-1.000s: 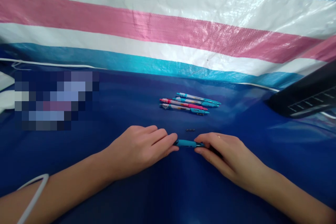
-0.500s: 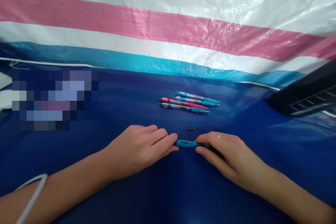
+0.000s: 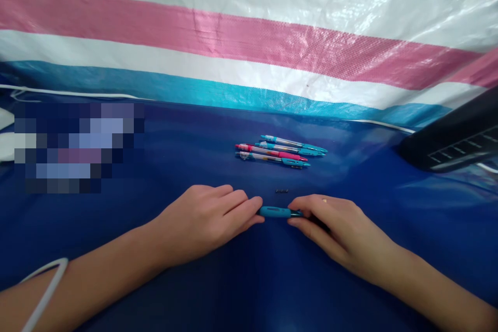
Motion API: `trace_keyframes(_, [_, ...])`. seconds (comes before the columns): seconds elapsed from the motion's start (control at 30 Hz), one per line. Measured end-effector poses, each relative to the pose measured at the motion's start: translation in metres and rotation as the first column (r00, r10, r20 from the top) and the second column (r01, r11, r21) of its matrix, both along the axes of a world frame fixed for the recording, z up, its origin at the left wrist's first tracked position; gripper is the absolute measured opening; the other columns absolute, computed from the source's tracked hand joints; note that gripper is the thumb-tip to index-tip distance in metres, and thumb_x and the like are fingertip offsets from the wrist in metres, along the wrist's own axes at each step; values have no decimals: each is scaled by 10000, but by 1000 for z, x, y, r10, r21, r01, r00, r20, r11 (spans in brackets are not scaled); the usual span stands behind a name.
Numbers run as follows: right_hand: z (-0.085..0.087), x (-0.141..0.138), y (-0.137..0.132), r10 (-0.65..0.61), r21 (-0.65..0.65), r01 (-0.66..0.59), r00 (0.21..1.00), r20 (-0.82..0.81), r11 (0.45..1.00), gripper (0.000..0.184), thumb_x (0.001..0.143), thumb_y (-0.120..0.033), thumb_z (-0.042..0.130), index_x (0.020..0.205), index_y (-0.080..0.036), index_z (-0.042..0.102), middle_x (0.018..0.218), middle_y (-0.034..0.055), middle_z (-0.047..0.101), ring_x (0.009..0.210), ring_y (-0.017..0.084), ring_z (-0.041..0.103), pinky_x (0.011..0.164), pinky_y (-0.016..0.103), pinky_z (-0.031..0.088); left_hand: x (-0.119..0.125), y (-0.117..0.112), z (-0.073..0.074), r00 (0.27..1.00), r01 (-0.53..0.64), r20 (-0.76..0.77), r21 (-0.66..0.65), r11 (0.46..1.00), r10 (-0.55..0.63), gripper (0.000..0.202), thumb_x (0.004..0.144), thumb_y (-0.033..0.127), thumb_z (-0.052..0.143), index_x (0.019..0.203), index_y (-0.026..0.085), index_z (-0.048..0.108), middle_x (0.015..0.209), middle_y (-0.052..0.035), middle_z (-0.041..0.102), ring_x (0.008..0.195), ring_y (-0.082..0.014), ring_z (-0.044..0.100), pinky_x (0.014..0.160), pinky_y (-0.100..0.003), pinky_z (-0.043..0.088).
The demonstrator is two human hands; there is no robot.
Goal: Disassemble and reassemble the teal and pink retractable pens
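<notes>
A blue pen (image 3: 275,211) lies level between my two hands, low over the dark blue surface. My left hand (image 3: 212,220) is closed with its fingertips pinching the pen's left end, and the rest of that end is hidden by the fingers. At the other end, my right hand (image 3: 336,225) has its thumb and fingers closed around the dark tip. A small dark coil, like a spring (image 3: 282,191), rests just beyond the pen. Farther back lie several pens: a pink pen (image 3: 272,152) among blue ones, such as the nearest blue pen (image 3: 293,163).
A black object with pale markings (image 3: 451,137) stands at the right. Behind the blue surface (image 3: 187,145) hangs a striped plastic sheet (image 3: 233,36). A blurred-out patch (image 3: 81,142) covers something at the left. A white cable (image 3: 46,290) crosses my left forearm.
The right fingertips have shifted slightly at the pen's tip, so more of the tip shows. The left hand and the loose pens stay in place.
</notes>
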State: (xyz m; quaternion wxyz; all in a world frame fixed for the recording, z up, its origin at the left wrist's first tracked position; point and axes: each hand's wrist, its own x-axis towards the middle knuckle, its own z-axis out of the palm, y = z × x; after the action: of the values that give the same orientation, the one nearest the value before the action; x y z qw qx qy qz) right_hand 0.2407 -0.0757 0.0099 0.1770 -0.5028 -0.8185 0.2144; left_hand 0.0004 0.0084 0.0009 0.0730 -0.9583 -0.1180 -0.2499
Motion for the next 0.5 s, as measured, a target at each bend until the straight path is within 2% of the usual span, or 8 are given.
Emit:
trace_keyframes(0.27, [1,-1,0,-8,10,8,1000,24,1000,214,1011,-321,385,1023,-205,566,860,34,674,734,166,636,668,277,491,1,-1,0,1000,-9,-4,-12,1000,8,213,993,275,443,913,155,600,660,7,629,566,-130,616,473,-207,463])
trace_keyframes(0.4, [2,-2,0,-3,74,1,1000,29,997,284,1024,-329,347,970,-200,594,781,30,657,688,164,623,639,271,473,1,-4,2,1000,0,23,-41,999,1,177,960,201,445,976,128,606,704,-27,652,617,-152,634,521,-231,519])
trace_keyframes(0.5, [3,-2,0,10,75,-13,999,33,997,347,1034,-310,297,926,-193,606,755,36,648,673,160,616,646,276,467,1,-6,3,998,43,37,-15,999,-42,164,949,147,448,1025,116,590,759,-44,679,634,-158,636,542,-246,538])
